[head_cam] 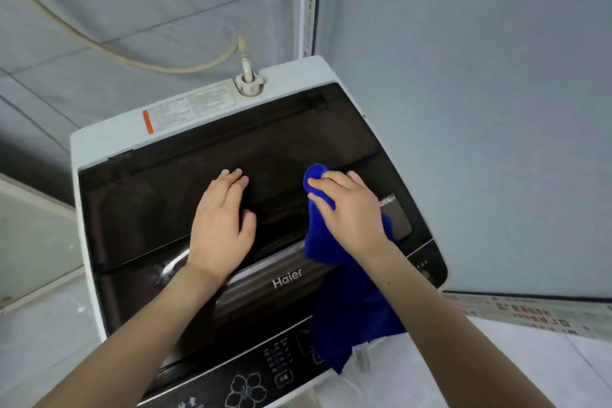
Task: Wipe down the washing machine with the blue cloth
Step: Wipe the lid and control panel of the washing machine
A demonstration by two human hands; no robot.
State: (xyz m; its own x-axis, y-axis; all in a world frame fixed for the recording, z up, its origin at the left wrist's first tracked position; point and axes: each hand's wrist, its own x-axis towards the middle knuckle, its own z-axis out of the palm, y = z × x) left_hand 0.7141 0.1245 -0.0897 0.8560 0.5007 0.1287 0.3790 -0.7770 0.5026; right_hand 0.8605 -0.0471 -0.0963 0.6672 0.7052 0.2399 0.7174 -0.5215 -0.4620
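Looked down, in the head view, on the washing machine [109, 149], a white top-loader with a dark closed lid [281, 149], set in a corner of pale tiled walls [480, 109]; noted the left hand [220, 222] lying palm-down on the middle of the lid, fingers [231, 180] straight, close together and released, gripping nothing; found the right hand [351, 209] just beside it on the lid's right part, fingers [326, 184] curled and grasping the blue cloth [351, 308]; saw a bunched end of the cloth poking out above the thumb, the rest trailing from under the wrist, down across the lid's front edge and over the right side of the control panel [265, 371]; read "Haier" [286, 277] on the lid's front band, between the two forearms; made out a cream hose [132, 58] curving along the left wall to an inlet fitting [248, 83] at the machine's rear rim, with a printed label [192, 106], orange at its left end, just left of the fitting.
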